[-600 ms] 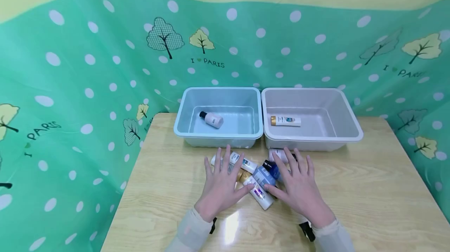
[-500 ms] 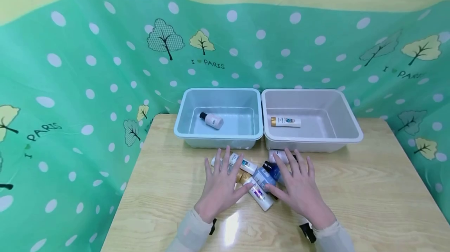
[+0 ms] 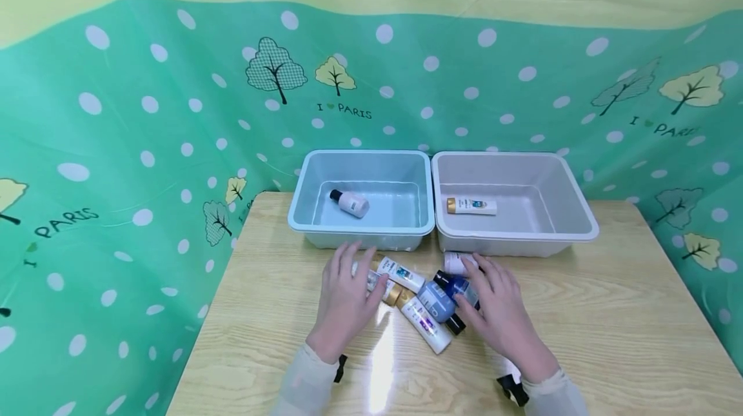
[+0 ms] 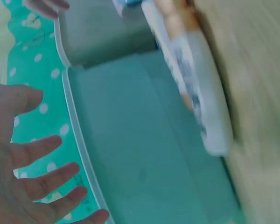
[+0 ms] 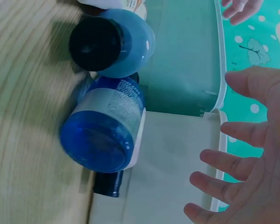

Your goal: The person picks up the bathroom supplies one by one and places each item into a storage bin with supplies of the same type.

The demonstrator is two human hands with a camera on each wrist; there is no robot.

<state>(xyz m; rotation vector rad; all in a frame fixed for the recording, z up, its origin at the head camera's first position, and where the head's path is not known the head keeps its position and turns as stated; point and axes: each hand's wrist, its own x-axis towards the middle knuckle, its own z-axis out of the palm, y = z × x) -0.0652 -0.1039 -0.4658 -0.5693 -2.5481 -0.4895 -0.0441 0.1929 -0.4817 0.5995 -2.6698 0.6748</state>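
Note:
My left hand (image 3: 346, 293) is held with loose, parted fingers above the left side of a small pile on the table. Beneath and beside it lie a white tube with a gold cap (image 3: 400, 274), a second gold-capped tube (image 3: 380, 286) partly hidden by the fingers, and a third white one (image 3: 426, 322). My right hand (image 3: 504, 309), fingers spread, is nearest a dark blue bottle (image 3: 462, 289) and a light blue bottle (image 3: 436, 301) with a black cap. A pale pink bottle (image 3: 457, 263) is partly behind its fingertips. Both wrist views show the palms holding nothing.
Behind the pile stand a light blue bin (image 3: 361, 231) and a grey bin (image 3: 516, 235), side by side. One pale bottle (image 3: 353, 204) lies in the blue bin, one gold-capped tube (image 3: 473, 206) in the grey. A patterned green curtain (image 3: 487, 93) hangs behind the table.
The hands have drawn apart: the left moved to the left, the right slightly right and nearer me. More of the pile shows between them. The containers in the pile appear unmoved.

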